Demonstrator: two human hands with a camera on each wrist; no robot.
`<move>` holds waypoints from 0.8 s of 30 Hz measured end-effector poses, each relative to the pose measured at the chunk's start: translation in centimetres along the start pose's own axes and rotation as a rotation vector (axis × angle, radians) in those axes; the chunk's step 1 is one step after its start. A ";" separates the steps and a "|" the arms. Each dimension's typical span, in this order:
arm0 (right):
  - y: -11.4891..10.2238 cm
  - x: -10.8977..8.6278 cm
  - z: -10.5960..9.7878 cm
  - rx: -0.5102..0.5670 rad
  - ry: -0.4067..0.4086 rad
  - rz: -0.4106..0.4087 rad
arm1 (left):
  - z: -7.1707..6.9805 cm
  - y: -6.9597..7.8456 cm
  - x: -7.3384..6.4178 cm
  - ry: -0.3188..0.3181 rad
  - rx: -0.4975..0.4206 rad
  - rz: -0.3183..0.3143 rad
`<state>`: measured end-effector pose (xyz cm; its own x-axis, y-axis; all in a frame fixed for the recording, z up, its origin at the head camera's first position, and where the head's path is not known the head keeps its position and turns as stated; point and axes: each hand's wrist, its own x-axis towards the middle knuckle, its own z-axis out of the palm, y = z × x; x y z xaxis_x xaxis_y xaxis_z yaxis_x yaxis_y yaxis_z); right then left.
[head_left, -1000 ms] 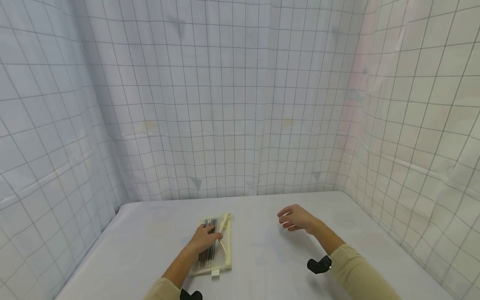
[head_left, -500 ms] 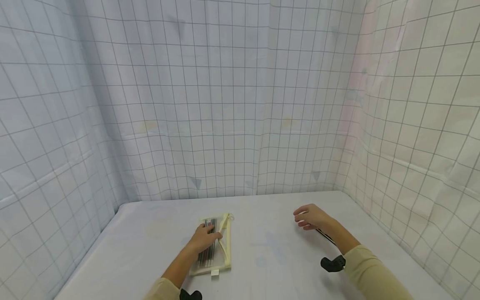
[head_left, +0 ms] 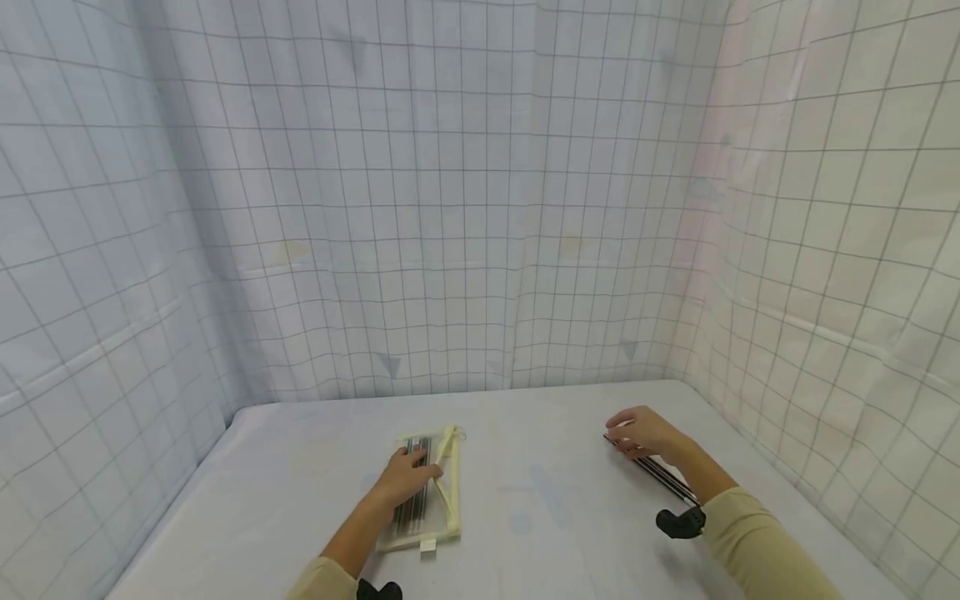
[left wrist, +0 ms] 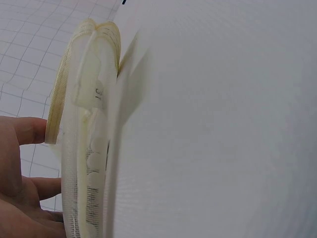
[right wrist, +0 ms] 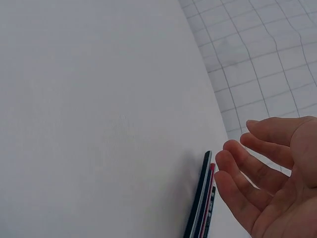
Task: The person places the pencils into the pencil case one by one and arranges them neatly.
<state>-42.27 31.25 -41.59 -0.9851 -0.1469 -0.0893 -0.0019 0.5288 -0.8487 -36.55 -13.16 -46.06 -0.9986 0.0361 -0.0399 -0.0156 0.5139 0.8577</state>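
Observation:
A see-through pouch point(head_left: 437, 521) with cream zipper edging lies on the left half of the table, several dark, striped pencils point(head_left: 412, 514) inside. My left hand point(head_left: 402, 480) rests on top of it. In the left wrist view, the thumb touches the cream zipper edge point(left wrist: 57, 106), which bows up from the pouch's other side. On the right, my right hand point(head_left: 651, 435) hangs over a bunch of loose pencils point(head_left: 666, 477), fingers loosely bent and nothing in them. The right wrist view shows these pencils point(right wrist: 200, 203), dark ones and a red one, beside the fingertips.
A white cloth covers the table point(head_left: 525, 467). Grid-patterned curtains point(head_left: 480, 250) stand at the back and both sides. A small white tag point(head_left: 428, 548) sticks out from the pouch's near edge. Each wrist carries a black camera mount point(head_left: 681, 523).
My right hand has moved right, from beside the middle of the table to over the loose pencils, which now show more. The left hand and the pouch have stayed in place.

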 end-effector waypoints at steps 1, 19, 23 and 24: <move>0.2 -0.1 -0.3 -0.003 0.007 0.000 | 0.0 0.0 0.0 0.002 0.006 0.000; 3.2 -1.3 -3.6 -0.027 0.044 0.036 | 0.0 0.1 0.0 0.006 0.014 0.002; 4.0 -1.6 -3.8 -0.068 0.051 0.050 | 0.0 0.1 -0.1 0.005 0.013 0.004; 4.2 -1.6 -3.8 -0.082 0.050 0.043 | 0.0 0.1 -0.1 0.006 0.014 0.004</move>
<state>-41.32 36.85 -43.03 -0.9920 -0.0817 -0.0966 0.0283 0.6004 -0.7992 -36.45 -13.10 -45.94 -0.9989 0.0334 -0.0330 -0.0106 0.5254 0.8508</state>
